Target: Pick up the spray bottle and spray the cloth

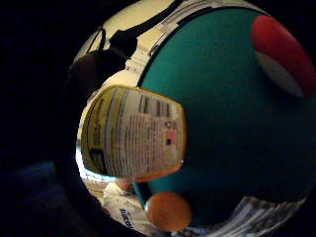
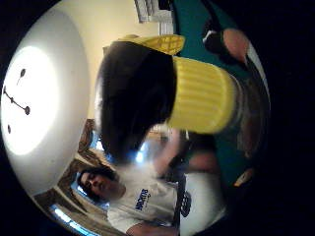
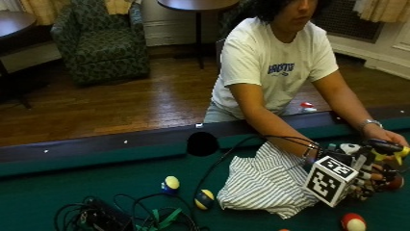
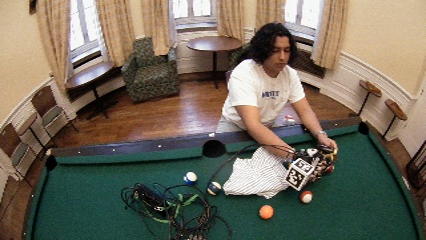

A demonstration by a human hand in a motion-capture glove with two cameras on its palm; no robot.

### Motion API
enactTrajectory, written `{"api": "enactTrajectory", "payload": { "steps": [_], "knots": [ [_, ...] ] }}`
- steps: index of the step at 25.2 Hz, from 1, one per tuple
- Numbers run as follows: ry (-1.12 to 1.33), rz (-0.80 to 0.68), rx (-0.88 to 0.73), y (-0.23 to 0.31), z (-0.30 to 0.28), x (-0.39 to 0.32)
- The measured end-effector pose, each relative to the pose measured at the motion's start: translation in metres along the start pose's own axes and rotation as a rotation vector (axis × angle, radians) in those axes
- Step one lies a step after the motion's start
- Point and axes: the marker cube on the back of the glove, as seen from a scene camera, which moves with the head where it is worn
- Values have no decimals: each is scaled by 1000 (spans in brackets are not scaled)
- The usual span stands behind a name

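My gloved right hand (image 3: 364, 169) grips the spray bottle just right of the cloth, above the green felt. The bottle has a black and yellow spray head (image 3: 386, 147) and a yellow ribbed collar (image 2: 202, 96). Its yellow-edged label (image 1: 133, 136) fills the little finger side palm view. The person's bare left hand (image 3: 387, 137) touches the spray head from above. The striped white cloth (image 3: 269, 183) lies crumpled on the felt beside the hand, and shows in the wide view as cloth (image 4: 256, 177).
A red and white ball (image 3: 353, 222) lies near the front, a dark red ball (image 3: 394, 182) by the hand, an orange ball (image 4: 266, 212) ahead of the cloth. Two striped balls (image 3: 171, 183) and a tangle of cables (image 3: 115, 214) lie left. A pocket (image 3: 202, 143) opens in the far rail.
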Motion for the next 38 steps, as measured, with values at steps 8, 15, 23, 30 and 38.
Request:
{"api": "enactTrajectory", "payload": {
  "steps": [8,15,23,30,38],
  "knots": [
    [121,3,-4,47,-20,-3],
    [294,-39,-45,101,-33,-6],
    [537,-23,-26,148,-55,-5],
    [792,-63,13,168,-68,-23],
    [883,-127,-20,178,-65,-37]
  ]
}}
